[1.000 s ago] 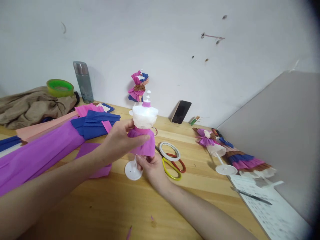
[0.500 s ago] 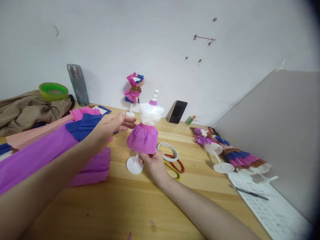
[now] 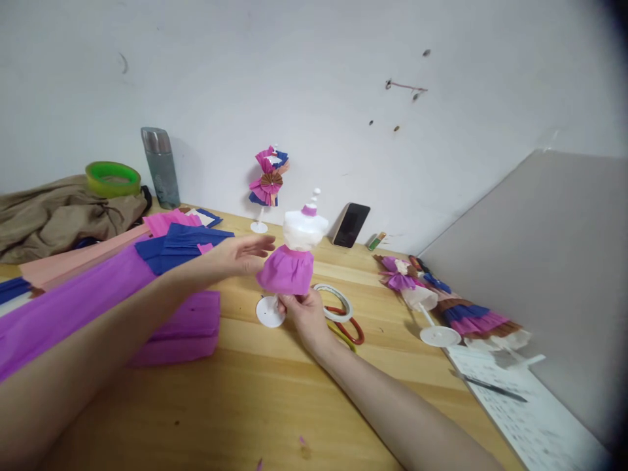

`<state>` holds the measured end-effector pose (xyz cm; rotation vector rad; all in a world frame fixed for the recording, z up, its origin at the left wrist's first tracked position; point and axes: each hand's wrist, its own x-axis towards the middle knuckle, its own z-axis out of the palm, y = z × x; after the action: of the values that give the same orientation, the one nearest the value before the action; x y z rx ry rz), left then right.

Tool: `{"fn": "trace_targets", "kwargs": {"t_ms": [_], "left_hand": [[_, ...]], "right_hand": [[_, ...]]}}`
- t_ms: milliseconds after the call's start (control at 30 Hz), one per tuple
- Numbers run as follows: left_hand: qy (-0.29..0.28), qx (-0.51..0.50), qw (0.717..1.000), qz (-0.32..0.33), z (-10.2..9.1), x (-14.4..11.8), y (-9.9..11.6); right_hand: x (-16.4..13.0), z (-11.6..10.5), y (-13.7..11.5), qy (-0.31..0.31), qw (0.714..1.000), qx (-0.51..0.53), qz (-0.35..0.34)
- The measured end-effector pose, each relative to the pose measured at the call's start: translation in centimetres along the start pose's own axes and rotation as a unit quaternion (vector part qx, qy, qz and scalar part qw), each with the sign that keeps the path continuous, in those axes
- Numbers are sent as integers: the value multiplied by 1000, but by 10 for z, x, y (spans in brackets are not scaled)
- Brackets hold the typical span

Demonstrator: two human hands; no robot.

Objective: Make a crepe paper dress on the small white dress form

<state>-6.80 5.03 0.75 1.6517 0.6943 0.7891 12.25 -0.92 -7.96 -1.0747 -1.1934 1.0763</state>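
The doll mannequin (image 3: pixel 296 252), in a white top and purple crepe skirt, stands tilted on the wooden table (image 3: pixel 206 405), just in front of the tape ring (image 3: pixel 333 301). My right hand (image 3: pixel 307 314) pinches its stand under the skirt. My left hand (image 3: pixel 240 255) hangs beside the skirt with fingers spread loose, gripping nothing.

The light wooden table (image 3: pixel 206 405) carries purple, blue and pink crepe paper sheets (image 3: pixel 98 288), red-and-yellow scissors (image 3: pixel 346 329), a white tape ring (image 3: pixel 333 293) and a grey steel flask (image 3: pixel 160 167).
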Motion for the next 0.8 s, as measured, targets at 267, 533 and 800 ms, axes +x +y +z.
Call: {"fn": "trace_targets", "kwargs": {"t_ms": [267, 533, 800], "left_hand": [[99, 35, 987, 120, 48, -13, 32], [134, 24, 987, 90, 45, -15, 39], [121, -12, 991, 61, 40, -13, 39]], "right_hand": [[-5, 4, -4, -13, 1000, 1, 11], [-3, -8, -19, -47, 999, -3, -1], [0, -31, -65, 106, 967, -62, -223]]}}
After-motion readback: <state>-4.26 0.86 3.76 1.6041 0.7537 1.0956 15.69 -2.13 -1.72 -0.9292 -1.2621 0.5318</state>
